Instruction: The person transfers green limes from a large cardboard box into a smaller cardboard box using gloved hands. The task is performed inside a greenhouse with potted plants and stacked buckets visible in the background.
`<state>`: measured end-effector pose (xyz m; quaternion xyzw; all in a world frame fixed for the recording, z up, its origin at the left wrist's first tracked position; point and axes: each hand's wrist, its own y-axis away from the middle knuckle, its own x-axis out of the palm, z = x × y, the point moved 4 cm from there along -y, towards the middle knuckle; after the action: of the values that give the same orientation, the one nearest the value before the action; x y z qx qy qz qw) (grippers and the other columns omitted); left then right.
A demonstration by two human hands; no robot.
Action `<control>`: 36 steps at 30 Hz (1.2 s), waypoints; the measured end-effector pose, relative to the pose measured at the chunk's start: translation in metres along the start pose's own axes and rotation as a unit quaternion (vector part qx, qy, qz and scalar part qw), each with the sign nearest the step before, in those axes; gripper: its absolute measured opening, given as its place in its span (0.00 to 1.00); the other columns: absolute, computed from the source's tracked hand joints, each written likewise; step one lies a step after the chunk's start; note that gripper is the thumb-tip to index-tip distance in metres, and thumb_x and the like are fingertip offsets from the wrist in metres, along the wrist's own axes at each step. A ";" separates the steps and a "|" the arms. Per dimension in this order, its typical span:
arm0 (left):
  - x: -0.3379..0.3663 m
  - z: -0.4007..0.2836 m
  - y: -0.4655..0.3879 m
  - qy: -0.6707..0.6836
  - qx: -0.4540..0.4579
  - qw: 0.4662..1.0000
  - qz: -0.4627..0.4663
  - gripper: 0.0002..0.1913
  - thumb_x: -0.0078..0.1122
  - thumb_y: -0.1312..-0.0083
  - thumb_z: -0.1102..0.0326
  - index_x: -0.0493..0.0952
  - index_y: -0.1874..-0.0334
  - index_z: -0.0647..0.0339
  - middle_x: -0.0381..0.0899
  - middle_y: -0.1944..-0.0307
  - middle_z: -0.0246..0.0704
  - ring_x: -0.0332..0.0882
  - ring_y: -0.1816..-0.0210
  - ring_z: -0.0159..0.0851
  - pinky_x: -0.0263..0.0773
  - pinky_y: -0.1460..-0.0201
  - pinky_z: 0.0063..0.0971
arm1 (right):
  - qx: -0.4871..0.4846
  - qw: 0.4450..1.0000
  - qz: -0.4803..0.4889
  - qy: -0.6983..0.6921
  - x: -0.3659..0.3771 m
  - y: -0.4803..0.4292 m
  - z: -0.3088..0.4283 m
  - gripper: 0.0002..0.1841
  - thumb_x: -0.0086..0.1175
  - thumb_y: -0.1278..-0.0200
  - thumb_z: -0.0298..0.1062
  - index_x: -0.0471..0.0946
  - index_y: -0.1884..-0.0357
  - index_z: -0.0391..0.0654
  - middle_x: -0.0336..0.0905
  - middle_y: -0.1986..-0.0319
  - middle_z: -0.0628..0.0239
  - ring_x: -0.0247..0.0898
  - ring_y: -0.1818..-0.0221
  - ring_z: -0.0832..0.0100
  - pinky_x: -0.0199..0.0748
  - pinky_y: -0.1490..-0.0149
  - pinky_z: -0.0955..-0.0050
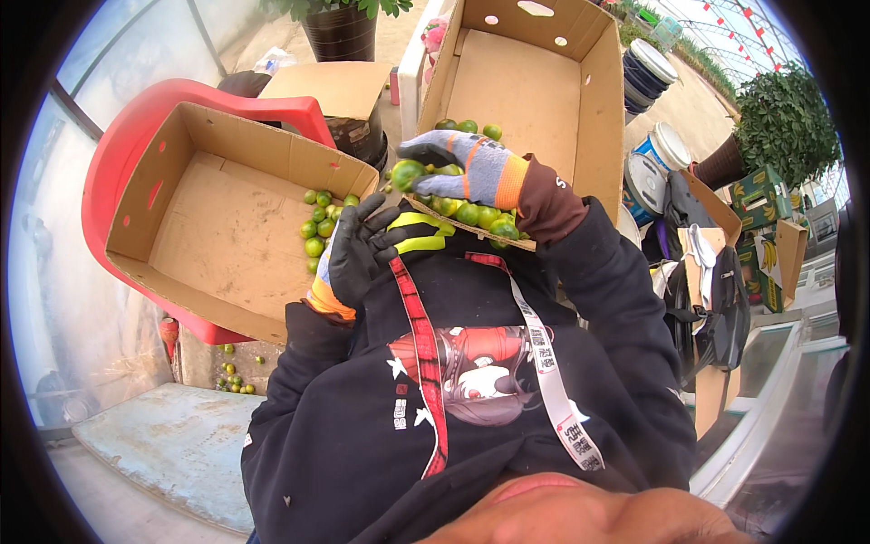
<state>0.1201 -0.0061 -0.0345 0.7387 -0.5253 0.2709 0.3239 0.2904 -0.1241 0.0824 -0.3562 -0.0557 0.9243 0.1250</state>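
My right hand (469,166), in a grey knit work glove with an orange cuff, pinches a green citrus fruit (408,175) between thumb and fingers. It is over the near end of a cardboard box (516,81), where several green and yellowish citrus fruits (467,213) are heaped. More of them peek out past the glove's far side. My left hand (358,251), palm side black, is held up with fingers apart and nothing in it. Beside it is a second cardboard box (217,224), with several green citrus fruits (312,246) gathered at its right end, partly behind the glove.
The left box rests on a red plastic chair (109,156). Loose citrus fruits (234,381) lie on the ground near a worn pale-blue board (177,442). Lidded buckets (646,183), a black bag (727,306) and banana cartons (758,204) stand right. A potted plant (340,30) stands behind.
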 end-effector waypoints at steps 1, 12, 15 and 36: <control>0.012 -0.003 0.006 0.011 -0.014 1.000 0.015 0.30 0.48 0.27 0.40 0.67 0.32 0.54 0.74 0.43 0.35 0.75 0.56 0.31 0.72 0.59 0.25 | -0.045 0.999 0.001 0.030 0.001 -0.006 0.022 0.28 0.66 0.39 0.41 0.74 0.38 0.45 0.77 0.44 0.56 0.72 0.40 0.59 0.70 0.37 0.65; -0.052 -0.009 0.005 0.047 0.107 0.977 -0.178 0.24 0.48 0.25 0.44 0.73 0.39 0.54 0.80 0.53 0.28 0.76 0.60 0.25 0.73 0.59 0.16 | 0.330 0.909 0.026 0.253 -0.089 -0.013 -0.174 0.34 0.54 0.36 0.61 0.72 0.34 0.51 0.71 0.36 0.55 0.68 0.35 0.57 0.67 0.33 0.62; -0.095 0.006 0.008 0.055 0.083 0.960 -0.261 0.22 0.51 0.26 0.47 0.72 0.39 0.54 0.78 0.48 0.30 0.76 0.55 0.28 0.73 0.52 0.17 | 0.326 0.903 0.004 0.279 -0.073 -0.027 -0.184 0.36 0.51 0.36 0.65 0.71 0.32 0.52 0.66 0.32 0.55 0.63 0.31 0.56 0.64 0.31 0.58; -0.121 0.045 -0.007 -0.009 0.042 0.991 -0.131 0.19 0.48 0.24 0.55 0.72 0.35 0.49 0.80 0.48 0.29 0.79 0.52 0.32 0.76 0.49 0.24 | 0.330 0.913 0.099 0.219 -0.046 -0.027 -0.184 0.43 0.60 0.46 0.67 0.70 0.32 0.49 0.72 0.36 0.58 0.69 0.36 0.56 0.69 0.34 0.58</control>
<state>0.0934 0.0335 -0.1545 0.8165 -0.4155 0.2411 0.3202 0.4518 -0.1078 -0.0191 -0.4915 0.3168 0.7968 0.1522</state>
